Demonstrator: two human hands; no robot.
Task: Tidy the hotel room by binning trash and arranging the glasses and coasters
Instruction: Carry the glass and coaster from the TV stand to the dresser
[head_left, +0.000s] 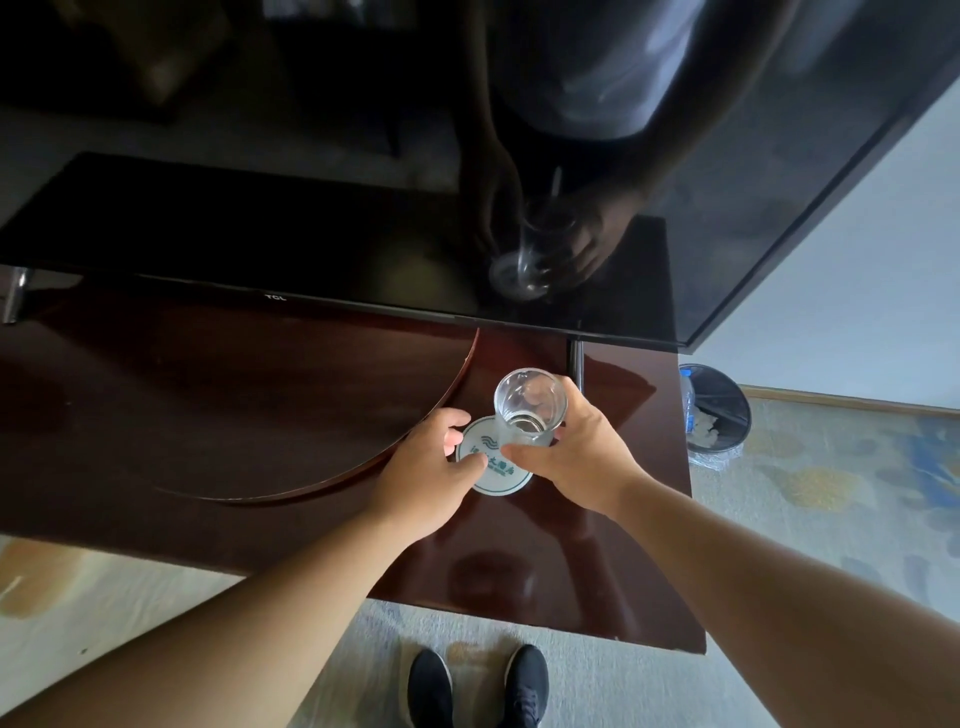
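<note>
Our left hand (431, 462) pinches the left rim of the coaster (493, 467) on the table (208, 389) — thumb on top, fingers curled at its edge. Our right hand (582, 452) clasps the glass (527, 408) upright over the far side of the coaster.

a dark, glossy reddish-brown table (208, 415) stands on a pale patterned carpet (831, 493). a round white coaster (498, 475) with green print lies flat near the table's right end. a television's thin metal foot (575, 364) stands just behind it. on the carpet beside that end sits a lined bin (748, 415).
</note>
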